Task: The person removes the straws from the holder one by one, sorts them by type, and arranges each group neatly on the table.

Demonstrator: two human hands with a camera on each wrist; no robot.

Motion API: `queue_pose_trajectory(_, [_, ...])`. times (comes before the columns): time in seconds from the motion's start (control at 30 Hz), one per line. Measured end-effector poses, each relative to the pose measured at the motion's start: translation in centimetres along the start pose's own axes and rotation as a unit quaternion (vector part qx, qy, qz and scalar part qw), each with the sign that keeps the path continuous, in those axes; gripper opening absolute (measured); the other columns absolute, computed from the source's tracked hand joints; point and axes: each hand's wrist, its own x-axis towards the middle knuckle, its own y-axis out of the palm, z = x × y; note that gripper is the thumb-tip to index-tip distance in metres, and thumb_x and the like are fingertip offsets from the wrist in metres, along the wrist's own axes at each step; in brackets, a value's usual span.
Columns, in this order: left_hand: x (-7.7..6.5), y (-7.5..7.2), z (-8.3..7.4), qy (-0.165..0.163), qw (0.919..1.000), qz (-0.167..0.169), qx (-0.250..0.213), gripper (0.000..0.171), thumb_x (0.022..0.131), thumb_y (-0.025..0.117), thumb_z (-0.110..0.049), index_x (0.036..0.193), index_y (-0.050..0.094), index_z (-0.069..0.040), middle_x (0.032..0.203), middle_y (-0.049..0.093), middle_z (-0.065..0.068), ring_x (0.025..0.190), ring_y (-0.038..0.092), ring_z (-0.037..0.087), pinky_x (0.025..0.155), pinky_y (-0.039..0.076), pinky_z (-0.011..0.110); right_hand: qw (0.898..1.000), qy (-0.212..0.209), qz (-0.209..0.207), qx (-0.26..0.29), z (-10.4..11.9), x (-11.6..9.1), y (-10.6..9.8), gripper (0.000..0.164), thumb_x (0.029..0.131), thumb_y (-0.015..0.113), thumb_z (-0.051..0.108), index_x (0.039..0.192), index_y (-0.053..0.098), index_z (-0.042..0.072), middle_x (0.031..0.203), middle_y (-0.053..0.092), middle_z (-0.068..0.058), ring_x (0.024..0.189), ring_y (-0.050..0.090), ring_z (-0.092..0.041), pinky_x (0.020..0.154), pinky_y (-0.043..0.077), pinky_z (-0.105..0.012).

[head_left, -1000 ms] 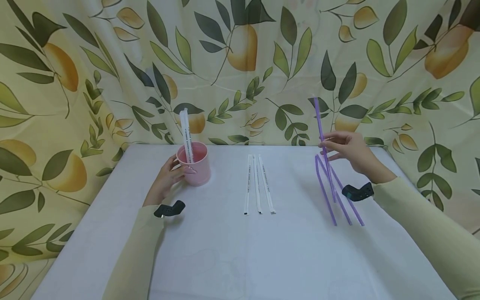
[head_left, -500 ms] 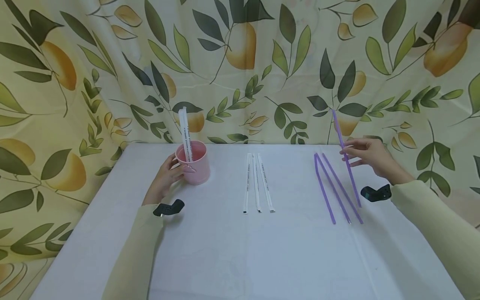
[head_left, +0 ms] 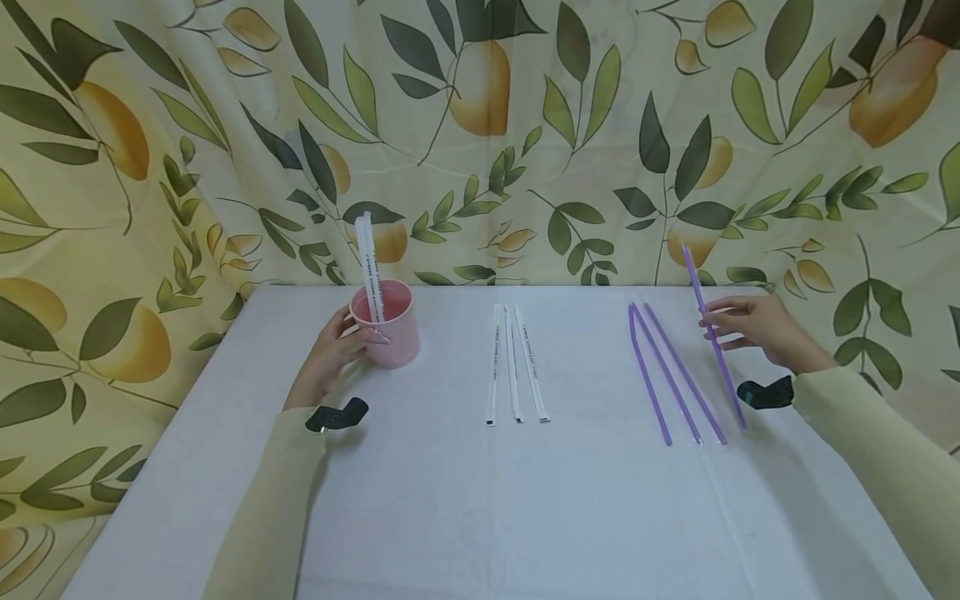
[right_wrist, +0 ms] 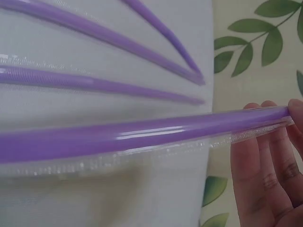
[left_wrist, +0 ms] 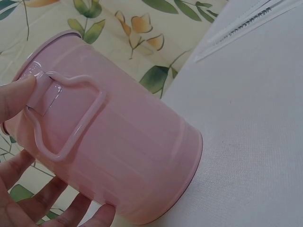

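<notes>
My left hand (head_left: pixel 327 357) grips the side of a pink metal bucket (head_left: pixel 395 342), thumb by its handle loop (left_wrist: pixel 71 118) and fingers around the wall. White paper-wrapped straws (head_left: pixel 370 267) stand leaning in the bucket. On the right, my right hand (head_left: pixel 757 329) pinches a purple straw (head_left: pixel 716 350) in a clear wrapper (right_wrist: pixel 156 149) between thumb and fingers, tilted with its lower end close to the table; whether that end touches cannot be told. Three more purple straws (head_left: pixel 667 375) lie fanned on the table to the left of this hand.
Three white-wrapped straws (head_left: pixel 517 367) lie side by side mid-table, between the bucket and the purple straws. The white table (head_left: pixel 480 508) ends at the back against a curtain (head_left: pixel 480 167) printed with fruit and leaves. Dark cameras are strapped to both wrists.
My right hand has carried the purple straw rightward, from over the three lying straws to beside them, and lowered it. The left hand has stayed at the bucket.
</notes>
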Motion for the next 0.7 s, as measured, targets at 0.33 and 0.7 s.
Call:
queue_pose_trajectory(0.33, [-1.3,0.5,-1.6,-0.012,0.9997,0.007,-0.018,0.075,0.093,0.054,-0.01,0.152,0.008,-0.014,0.157,0.01,0.017,0.142,0.022,0.037,0.116,0.027,0.05,0.999,0.042,0.009,-0.008,-2.3,1.7,0.2,0.037,0.092,0.059,0.026,0.117,0.058,-0.001,0.081,0.068,0.018,0.074,0.064,-0.001,0.071,0.06,-0.03])
queue_pose_trajectory(0.7, [0.2,-0.2,0.3,0.006,1.0,-0.001,-0.006,0.074,0.093,0.056,-0.014,0.152,0.012,-0.018,0.157,0.015,0.016,0.14,0.026,0.035,0.115,0.03,0.048,0.995,0.079,0.031,-0.046,-3.6,2.8,0.9,0.057,0.092,0.058,0.026,0.129,0.042,-0.014,0.085,0.066,0.014,0.075,0.062,-0.003,0.072,0.059,-0.028])
